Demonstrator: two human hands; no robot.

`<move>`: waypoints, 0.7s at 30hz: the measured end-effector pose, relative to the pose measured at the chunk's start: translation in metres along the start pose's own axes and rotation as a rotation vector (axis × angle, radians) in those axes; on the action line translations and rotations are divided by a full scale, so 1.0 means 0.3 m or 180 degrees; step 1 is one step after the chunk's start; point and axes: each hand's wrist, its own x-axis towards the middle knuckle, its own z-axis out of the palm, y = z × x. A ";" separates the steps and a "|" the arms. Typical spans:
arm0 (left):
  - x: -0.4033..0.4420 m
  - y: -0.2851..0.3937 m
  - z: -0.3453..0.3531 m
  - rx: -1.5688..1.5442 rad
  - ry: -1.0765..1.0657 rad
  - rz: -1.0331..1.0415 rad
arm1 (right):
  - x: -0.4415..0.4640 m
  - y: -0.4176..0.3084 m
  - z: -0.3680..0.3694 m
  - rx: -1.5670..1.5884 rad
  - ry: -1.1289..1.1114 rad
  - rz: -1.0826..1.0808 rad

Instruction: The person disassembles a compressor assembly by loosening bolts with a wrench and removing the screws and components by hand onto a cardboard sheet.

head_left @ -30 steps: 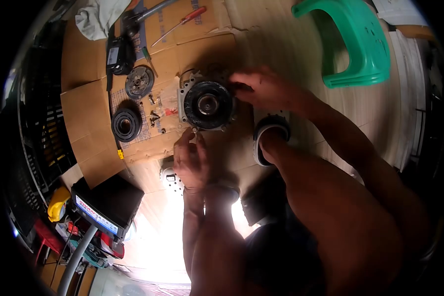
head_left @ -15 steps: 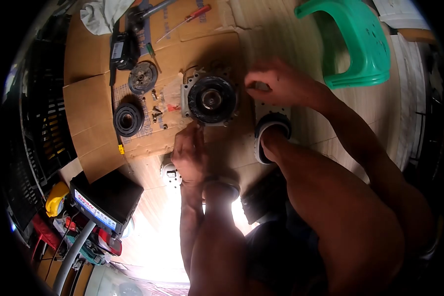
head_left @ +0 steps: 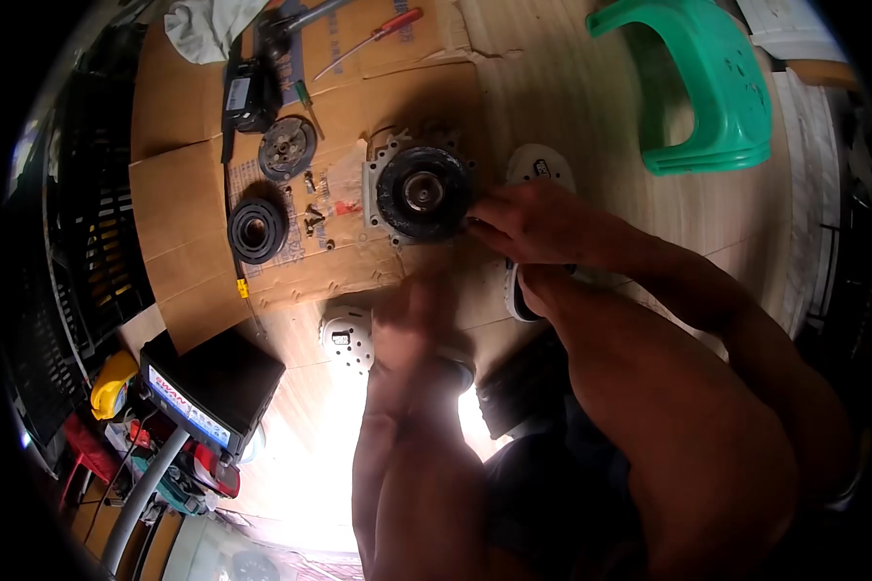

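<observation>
A round metal machine part with a black ring and a central shaft (head_left: 424, 192), looking like a compressor, stands on the cardboard sheet (head_left: 194, 232). At the ring's lower right edge is my right hand (head_left: 533, 223), its thumb and fingers drawn together; whatever lies between the fingertips is hidden. My left hand (head_left: 412, 315) is just below the machine part, over the cardboard's near edge, its fingers smeared by motion. To the left lie a round metal plate (head_left: 287, 149), a black grooved pulley (head_left: 258, 231) and several small bolts (head_left: 314, 221).
A red-handled screwdriver (head_left: 370, 43), a small green-handled screwdriver (head_left: 304, 95), a hammer (head_left: 279, 37), a black device (head_left: 250, 97) and a white cloth (head_left: 203, 27) lie farther up. A green plastic stool (head_left: 746, 97) stands right. A black box-like screen (head_left: 189, 407) is lower left.
My right hand has come down and left to the ring's edge. My left hand has moved right and slightly down, away from the machine part's lower edge. My right-side shoe shows more.
</observation>
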 end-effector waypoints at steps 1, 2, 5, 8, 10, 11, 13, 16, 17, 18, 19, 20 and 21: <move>0.028 0.011 0.005 -0.0061 -0.0052 0.0126 | -0.001 -0.001 0.006 0.0041 0.0018 0.0051; 0.042 0.012 0.020 -0.0047 0.0047 0.0147 | -0.002 -0.001 0.012 0.0077 0.0036 0.0105; 0.065 0.023 0.055 -0.0070 0.0271 0.0130 | -0.006 0.001 0.015 0.0189 0.0055 0.0183; 0.065 0.020 0.064 -0.0114 0.0284 0.0105 | -0.005 0.005 0.028 0.0216 -0.0011 0.0210; 0.060 0.013 0.073 -0.0092 0.0201 0.0256 | -0.007 0.005 0.034 0.0210 -0.0072 0.0248; 0.061 0.017 0.073 -0.0058 0.0165 0.0133 | -0.009 0.008 0.034 0.0202 -0.0096 0.0269; 0.060 0.035 0.070 0.0004 0.0086 -0.0117 | -0.013 0.008 0.032 0.0206 -0.0098 0.0310; 0.063 0.030 0.084 -0.0267 0.0135 -0.0357 | -0.009 -0.003 0.032 0.0227 -0.0061 0.0335; 0.065 0.029 0.084 -0.0240 0.0119 -0.0356 | -0.009 -0.004 0.032 0.0215 -0.0070 0.0350; 0.068 0.029 0.085 -0.0217 0.0102 -0.0356 | -0.010 -0.004 0.032 0.0201 -0.0080 0.0368; 0.076 0.031 0.085 -0.0198 0.0087 -0.0352 | -0.012 -0.003 0.037 0.0253 0.0010 0.0356; 0.085 0.032 0.084 -0.0195 0.0117 -0.0241 | -0.015 -0.001 0.047 0.0299 0.0100 0.0348; 0.091 0.036 0.078 -0.0190 0.0147 -0.0139 | -0.018 -0.002 0.051 0.0350 0.0183 0.0337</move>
